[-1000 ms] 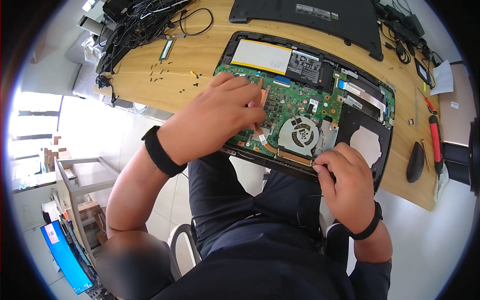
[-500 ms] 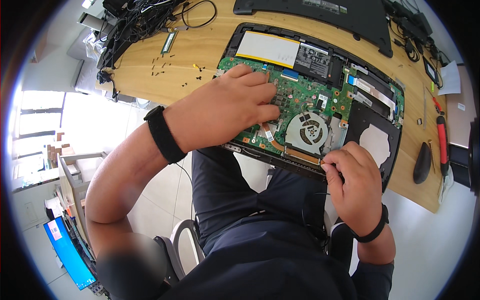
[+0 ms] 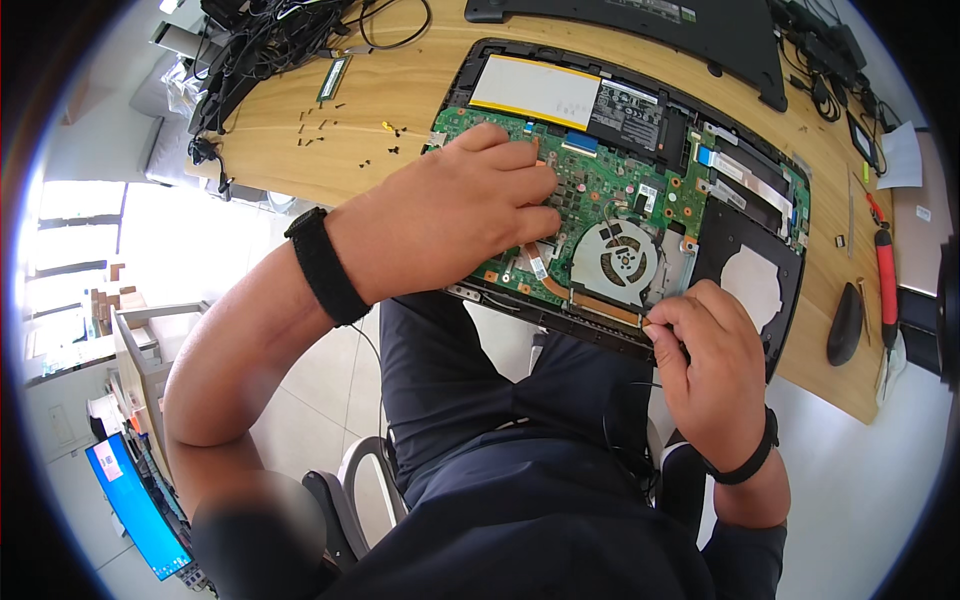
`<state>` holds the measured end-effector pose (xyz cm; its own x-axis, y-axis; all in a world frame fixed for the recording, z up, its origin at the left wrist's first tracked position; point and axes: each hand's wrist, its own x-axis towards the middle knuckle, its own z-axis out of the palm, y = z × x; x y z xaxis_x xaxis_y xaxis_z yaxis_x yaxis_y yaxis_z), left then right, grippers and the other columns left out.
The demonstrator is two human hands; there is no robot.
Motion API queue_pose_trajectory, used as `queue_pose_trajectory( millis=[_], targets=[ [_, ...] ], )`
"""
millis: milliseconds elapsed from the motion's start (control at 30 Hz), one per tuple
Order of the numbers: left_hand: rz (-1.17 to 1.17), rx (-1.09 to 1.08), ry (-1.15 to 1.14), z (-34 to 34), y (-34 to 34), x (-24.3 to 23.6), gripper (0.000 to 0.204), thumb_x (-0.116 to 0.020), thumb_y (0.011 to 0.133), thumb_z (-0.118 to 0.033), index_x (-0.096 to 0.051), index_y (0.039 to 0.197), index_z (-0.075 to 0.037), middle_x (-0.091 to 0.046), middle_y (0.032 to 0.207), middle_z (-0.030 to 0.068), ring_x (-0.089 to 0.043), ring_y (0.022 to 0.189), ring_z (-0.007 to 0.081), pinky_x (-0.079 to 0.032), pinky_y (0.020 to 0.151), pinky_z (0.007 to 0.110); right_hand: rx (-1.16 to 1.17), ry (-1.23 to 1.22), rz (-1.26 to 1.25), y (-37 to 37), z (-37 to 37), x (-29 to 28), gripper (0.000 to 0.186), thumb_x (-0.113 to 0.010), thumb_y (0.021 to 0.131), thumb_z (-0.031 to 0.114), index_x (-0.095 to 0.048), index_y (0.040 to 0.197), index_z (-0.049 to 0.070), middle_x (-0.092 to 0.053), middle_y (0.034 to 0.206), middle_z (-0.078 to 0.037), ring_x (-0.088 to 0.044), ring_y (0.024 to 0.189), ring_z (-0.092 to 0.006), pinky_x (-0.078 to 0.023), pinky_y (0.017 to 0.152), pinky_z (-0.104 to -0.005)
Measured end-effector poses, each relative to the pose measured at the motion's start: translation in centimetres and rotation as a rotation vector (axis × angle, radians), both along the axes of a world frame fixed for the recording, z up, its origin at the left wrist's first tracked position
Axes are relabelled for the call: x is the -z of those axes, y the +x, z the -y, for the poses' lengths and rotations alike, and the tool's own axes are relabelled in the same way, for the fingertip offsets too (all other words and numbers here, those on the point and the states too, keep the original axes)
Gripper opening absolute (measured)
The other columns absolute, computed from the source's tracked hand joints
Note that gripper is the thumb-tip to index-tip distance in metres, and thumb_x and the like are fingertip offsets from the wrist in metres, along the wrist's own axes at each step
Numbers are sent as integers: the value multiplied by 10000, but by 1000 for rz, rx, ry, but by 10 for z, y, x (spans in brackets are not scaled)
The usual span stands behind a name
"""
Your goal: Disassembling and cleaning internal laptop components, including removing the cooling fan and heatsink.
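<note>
An opened laptop base (image 3: 768, 215) lies at the table's front edge, its green motherboard (image 3: 578, 190) bare. My left hand (image 3: 450, 210) rests over the board's left part with fingers curled; its fingertips are hidden. From beneath that hand a copper heat pipe (image 3: 553, 286) of the heat sink runs right, below the round silver cooling fan (image 3: 600, 262). At the pipe's right end, my right hand (image 3: 708, 350) pinches the heat sink between thumb and index finger. The battery (image 3: 535, 92), white with yellow edging, sits along the far side.
Loose screws (image 3: 322, 125) and a memory module (image 3: 333, 78) lie left of the laptop. Tangled cables (image 3: 265, 50) fill the back left. A black laptop cover (image 3: 620, 25) stands behind. A red-handled screwdriver (image 3: 883, 270) and a dark oval object (image 3: 845, 328) lie at the right.
Both hands keep almost the same place and grip. The left forearm shifts slightly left, and the laptop's left side sits a little higher in the picture.
</note>
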<state>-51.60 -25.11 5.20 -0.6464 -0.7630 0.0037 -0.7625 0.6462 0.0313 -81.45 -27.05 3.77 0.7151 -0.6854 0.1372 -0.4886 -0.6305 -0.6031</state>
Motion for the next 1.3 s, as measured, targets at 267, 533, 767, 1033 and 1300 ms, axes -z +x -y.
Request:
queue_pose_trajectory(
  millis=[267, 533, 767, 1033, 1300],
  targets=[
    [-42, 5, -14, 0, 1, 1, 168, -609, 854, -162, -666, 1009, -132, -548, 984, 27, -560, 1025, 212, -403, 968, 360, -12, 0, -11, 1, 0, 0, 86, -694, 865, 20, -628, 916, 39, -567, 858, -111, -566, 789, -340, -455, 701, -430],
    [-141, 45, -83, 0, 4, 9, 144, -612, 861, -184, -662, 975, -112, -549, 966, 24, -561, 1048, 211, -405, 988, 365, 27, 37, -51, 3, -3, -3, 67, -688, 874, 21, -626, 892, 39, -558, 820, -110, -556, 766, -333, -444, 691, -425],
    [-299, -158, -110, -31, 17, -8, 162, -691, 840, -128, -664, 1000, -115, -575, 998, 42, -569, 1060, 249, -408, 997, 389, 10, 57, -140, 6, -4, -15, 78, -687, 873, -9, -651, 936, 18, -580, 826, -99, -574, 737, -281, -461, 670, -375],
    [-657, -456, -143, -107, 28, 17, 286, -781, 817, -167, -690, 1067, -63, -613, 1026, 85, -569, 985, 315, -420, 941, 425, 41, 86, -112, 46, -15, -55, 159, -713, 850, -30, -671, 1001, -1, -591, 870, -69, -549, 724, -166, -454, 646, -280],
    [-856, -558, -218, -129, -7, 63, 365, -809, 757, -134, -702, 1103, -98, -656, 1219, 36, -567, 1186, 274, -411, 972, 435, 86, 305, -300, 111, 14, -45, 166, -745, 865, 72, -704, 999, -16, -642, 808, -61, -542, 665, -107, -456, 619, -268]
  ],
)
